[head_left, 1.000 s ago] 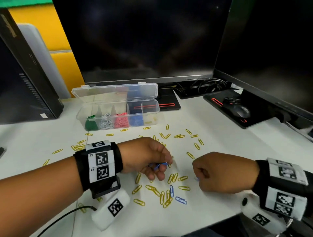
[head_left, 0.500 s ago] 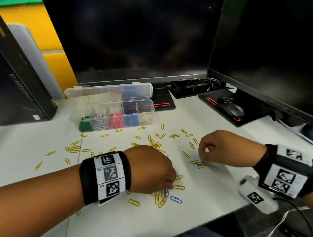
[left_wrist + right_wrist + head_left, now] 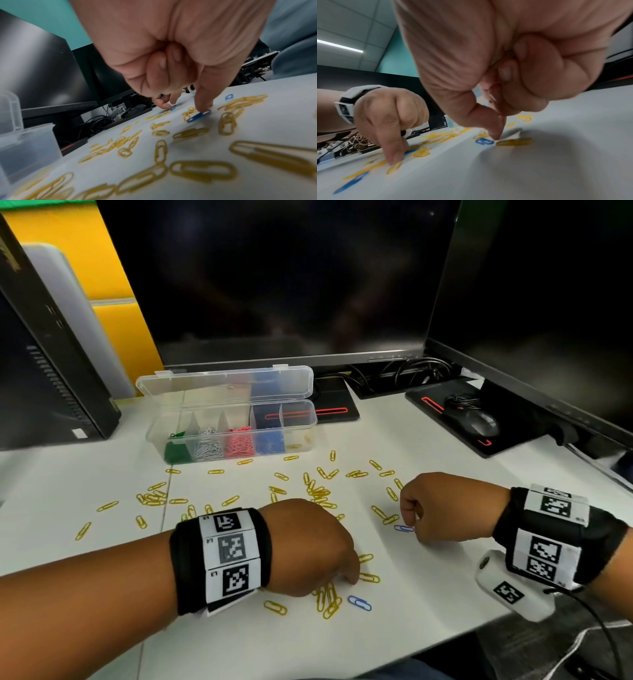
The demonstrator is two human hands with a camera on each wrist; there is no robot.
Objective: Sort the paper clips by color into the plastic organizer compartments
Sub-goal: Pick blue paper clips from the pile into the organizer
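1. My left hand [image 3: 308, 546]: fingers curled, one fingertip [image 3: 203, 106] pressing a small blue wire paper clip [image 3: 199, 116] on the white desk [image 3: 428, 594].
2. My right hand [image 3: 448, 506]: curled; fingertips pinched just beside another blue paper clip [image 3: 404, 529], touching it; grip unclear.
3. Third blue clip [image 3: 359, 603] lies loose near my left hand.
4. Yellow wire paper clips [image 3: 318, 491] scattered all around.
5. Clear plastic compartment organizer [image 3: 233, 426] further back, lid open.

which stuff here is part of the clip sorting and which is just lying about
Part of the job:
- plastic organizer
- yellow paper clips loose on the desk
- blue paper clips, one by each hand

Just lying about:
- mouse
- monitor
- cables
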